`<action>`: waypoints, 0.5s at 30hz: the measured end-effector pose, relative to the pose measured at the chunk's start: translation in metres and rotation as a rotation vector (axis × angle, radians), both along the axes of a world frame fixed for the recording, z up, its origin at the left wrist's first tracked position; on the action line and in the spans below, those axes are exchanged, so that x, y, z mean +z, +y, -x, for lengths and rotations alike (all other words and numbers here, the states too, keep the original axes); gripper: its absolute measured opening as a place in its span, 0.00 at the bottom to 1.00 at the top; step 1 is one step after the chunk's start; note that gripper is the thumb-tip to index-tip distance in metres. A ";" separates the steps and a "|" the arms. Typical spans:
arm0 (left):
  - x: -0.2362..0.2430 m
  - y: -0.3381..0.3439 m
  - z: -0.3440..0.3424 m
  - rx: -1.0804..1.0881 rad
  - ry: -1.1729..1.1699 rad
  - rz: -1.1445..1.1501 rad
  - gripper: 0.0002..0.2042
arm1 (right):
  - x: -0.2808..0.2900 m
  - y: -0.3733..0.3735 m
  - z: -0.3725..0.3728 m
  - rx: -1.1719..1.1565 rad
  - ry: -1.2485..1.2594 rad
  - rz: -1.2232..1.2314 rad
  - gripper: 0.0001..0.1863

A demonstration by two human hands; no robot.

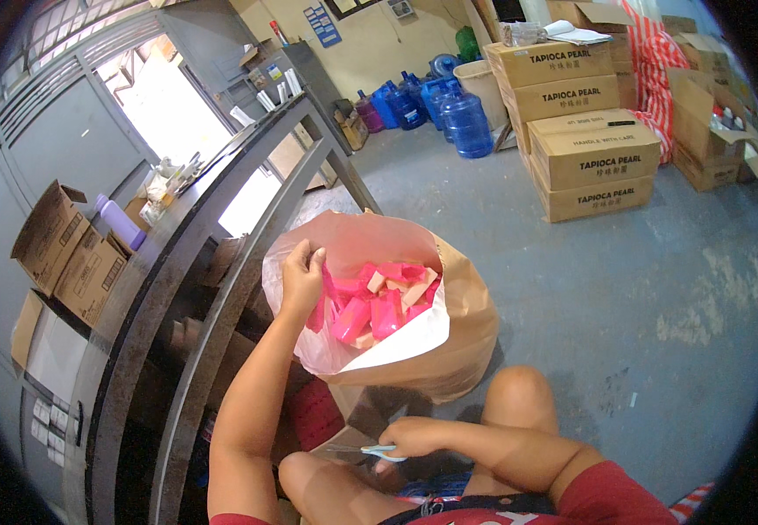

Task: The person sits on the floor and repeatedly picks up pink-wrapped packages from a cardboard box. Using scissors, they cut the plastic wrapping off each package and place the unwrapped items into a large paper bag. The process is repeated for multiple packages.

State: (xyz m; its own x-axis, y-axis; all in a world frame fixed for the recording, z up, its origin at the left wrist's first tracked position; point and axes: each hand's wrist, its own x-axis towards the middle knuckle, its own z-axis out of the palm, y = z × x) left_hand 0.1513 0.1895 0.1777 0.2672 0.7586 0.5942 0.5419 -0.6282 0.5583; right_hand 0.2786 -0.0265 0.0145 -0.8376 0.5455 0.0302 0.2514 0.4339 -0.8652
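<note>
In front of me stands a large sack (471,332), brown outside and white inside, its mouth wide apart. Pink plastic pieces (385,315) lie inside it, mixed with pale peach blocks (417,293). My left hand (303,273) is closed over the left part of the mouth, thumb up. Pink plastic hangs just under those fingers, but what they grip is hidden. Low down by my lap, my right hand (414,436) is closed on scissors (381,451) with light blue handles, the blades pointing left. Between my legs and the sack is something dark red (316,416).
A long dark metal-framed table (208,188) runs along my left, bearing cardboard boxes (81,262) and a purple bottle (121,221). Stacked cartons (593,162) stand at the right back. Blue water jugs (466,122) line the far wall.
</note>
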 end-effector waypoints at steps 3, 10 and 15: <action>-0.004 0.001 0.002 0.099 -0.023 0.050 0.12 | -0.004 0.002 0.002 0.021 0.003 -0.012 0.33; -0.014 0.007 0.003 0.121 -0.157 0.061 0.19 | -0.001 0.002 0.004 0.013 -0.073 0.042 0.33; -0.018 0.014 0.003 0.167 -0.183 0.100 0.24 | 0.003 0.003 0.002 0.019 -0.108 0.038 0.31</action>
State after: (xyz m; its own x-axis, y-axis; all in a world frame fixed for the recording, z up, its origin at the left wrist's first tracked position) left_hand 0.1482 0.2039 0.1600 0.0282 0.8404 0.5413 0.5177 -0.4755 0.7113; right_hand 0.2762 -0.0238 0.0172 -0.8451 0.5283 -0.0813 0.3360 0.4067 -0.8495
